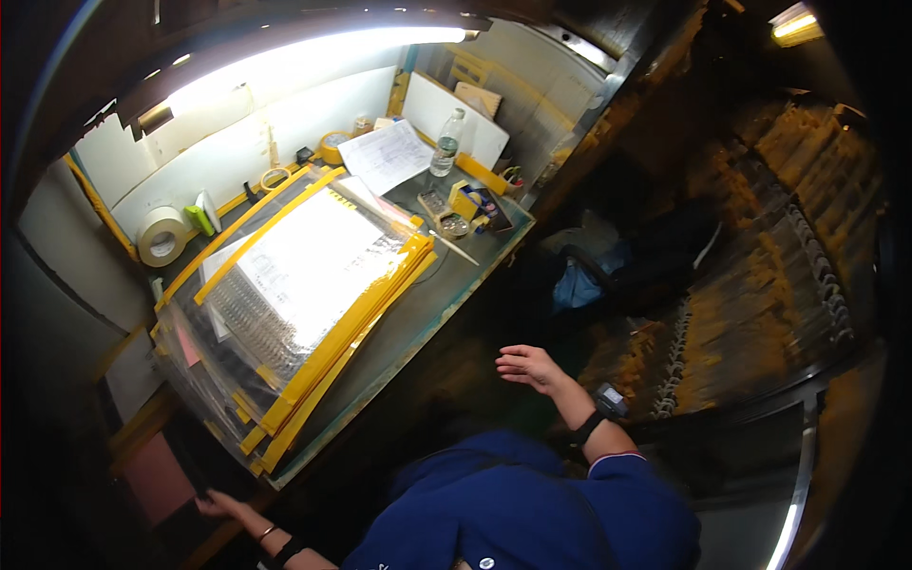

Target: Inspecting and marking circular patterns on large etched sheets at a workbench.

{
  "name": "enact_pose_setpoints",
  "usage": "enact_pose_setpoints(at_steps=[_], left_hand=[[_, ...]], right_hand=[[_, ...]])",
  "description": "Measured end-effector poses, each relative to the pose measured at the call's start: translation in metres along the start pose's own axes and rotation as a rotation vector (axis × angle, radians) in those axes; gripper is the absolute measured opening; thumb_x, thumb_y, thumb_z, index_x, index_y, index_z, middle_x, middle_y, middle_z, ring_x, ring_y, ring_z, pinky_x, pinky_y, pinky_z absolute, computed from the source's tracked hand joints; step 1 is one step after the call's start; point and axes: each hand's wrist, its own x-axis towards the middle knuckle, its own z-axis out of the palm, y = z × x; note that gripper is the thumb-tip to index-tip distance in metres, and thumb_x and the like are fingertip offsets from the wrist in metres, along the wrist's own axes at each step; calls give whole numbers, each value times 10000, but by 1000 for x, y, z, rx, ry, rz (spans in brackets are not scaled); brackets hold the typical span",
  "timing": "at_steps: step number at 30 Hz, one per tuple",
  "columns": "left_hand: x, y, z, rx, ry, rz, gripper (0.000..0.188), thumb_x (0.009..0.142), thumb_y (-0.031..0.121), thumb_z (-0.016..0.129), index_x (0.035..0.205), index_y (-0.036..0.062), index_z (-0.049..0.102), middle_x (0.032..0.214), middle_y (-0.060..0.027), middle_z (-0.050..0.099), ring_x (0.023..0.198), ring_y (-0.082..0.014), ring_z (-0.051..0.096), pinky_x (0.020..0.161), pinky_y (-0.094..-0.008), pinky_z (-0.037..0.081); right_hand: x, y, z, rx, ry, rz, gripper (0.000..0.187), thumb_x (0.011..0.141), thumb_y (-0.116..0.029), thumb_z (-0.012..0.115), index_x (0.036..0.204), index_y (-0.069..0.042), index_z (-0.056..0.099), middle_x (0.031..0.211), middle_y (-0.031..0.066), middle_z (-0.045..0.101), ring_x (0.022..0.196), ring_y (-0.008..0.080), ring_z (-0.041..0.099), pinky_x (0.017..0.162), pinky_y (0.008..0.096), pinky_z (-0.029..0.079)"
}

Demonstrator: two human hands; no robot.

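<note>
My right hand (530, 369) hangs in the air in front of the table, fingers stretched out, with nothing in it. Down at the lower left, my left hand (220, 504) is closed beside a pink sheet (160, 478); its fingers are in shadow, and what they hold, if anything, I cannot make out. On the lit table lies a stack of clear plastic sleeves (252, 318) edged with yellow tape (347, 332). White printed paper (318, 256) shows on top of the stack, well away from both hands.
Behind the stack stand a tape roll (162, 237), a water bottle (446, 142) and a paper sheet (387, 157). Small boxes (464, 200) sit by the table's right corner. A blue plastic bag (578, 282) lies beyond the table edge (399, 366). Brown ribbed racks (750, 256) fill the right.
</note>
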Motion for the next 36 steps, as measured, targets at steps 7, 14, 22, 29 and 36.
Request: enact_pose_setpoints(at_steps=[7, 14, 22, 29, 36], left_hand=[[-136, 290, 49, -538, -475, 286, 253, 926, 46, 527, 1166, -36, 532, 1105, -111, 600, 984, -183, 579, 889, -284, 448], [-312, 419, 63, -357, -945, 361, 146, 881, 80, 612, 1010, 17, 644, 902, -59, 660, 791, -135, 623, 728, -269, 504], [-486, 518, 193, -274, -962, 794, 262, 776, 180, 686, 973, 14, 643, 945, -176, 650, 896, -339, 608, 818, -401, 478], [-509, 508, 271, 0, -877, 992, 455, 712, 316, 750, 1036, 21, 625, 1088, -184, 611, 1026, -342, 564, 902, -427, 430], [-529, 520, 286, 72, -946, 809, 461, 806, 318, 665, 1108, -28, 623, 1114, -219, 617, 1041, -363, 571, 908, -409, 443]], right_hand=[[16, 9, -64, 147, 51, 2, 326, 892, -138, 620, 1182, -19, 533, 1049, 122, 631, 913, 194, 641, 803, 338, 557], [91, -19, -121, 191, -12, -41, 347, 880, -137, 636, 1187, -18, 525, 1042, 106, 636, 906, 179, 634, 818, 339, 543], [149, -59, -226, 165, -23, -90, 340, 873, -115, 626, 1183, -15, 527, 1023, 116, 643, 890, 171, 636, 806, 314, 536], [166, -22, -310, 327, 121, -71, 303, 872, -97, 628, 1159, -27, 561, 1058, 117, 642, 934, 193, 635, 817, 331, 539], [137, -28, -379, 488, 303, -163, 303, 867, -117, 646, 1149, -44, 563, 1032, 92, 642, 916, 181, 631, 799, 313, 537]])
